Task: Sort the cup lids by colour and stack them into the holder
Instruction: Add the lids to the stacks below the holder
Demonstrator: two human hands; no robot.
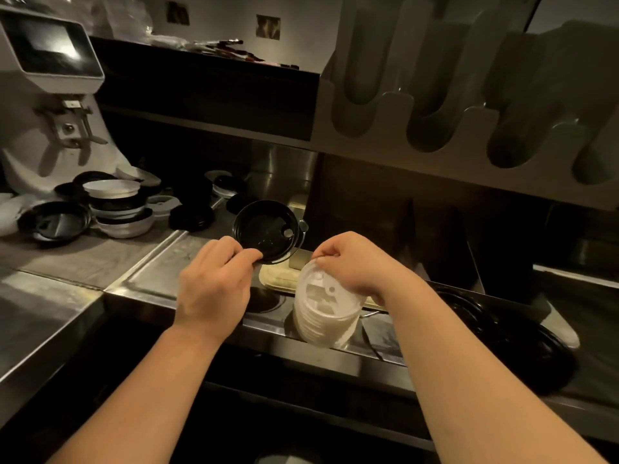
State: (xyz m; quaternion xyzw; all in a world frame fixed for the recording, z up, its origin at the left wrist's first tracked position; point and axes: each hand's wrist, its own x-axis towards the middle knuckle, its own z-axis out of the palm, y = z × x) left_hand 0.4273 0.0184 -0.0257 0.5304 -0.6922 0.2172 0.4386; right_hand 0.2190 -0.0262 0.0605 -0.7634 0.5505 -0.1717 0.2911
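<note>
My left hand (214, 286) pinches the near rim of a black cup lid (266, 234), held tilted with its underside facing me. My right hand (355, 266) pinches the top edge of a white lid (323, 298) that lies on a stack of white lids (323, 324) standing in a round hole of the steel holder (268, 328). An empty round hole (264, 299) lies just left of that stack. A mixed pile of black and white lids (117, 209) sits on the counter at the left, with more loose lids (221, 187) behind.
A white coffee grinder (50, 88) stands at the back left. Grey cup dispenser tubes (435, 95) hang overhead at the right. A stack of black lids (522, 343) lies on its side at the right. A beige pad (278, 277) rests behind the holes.
</note>
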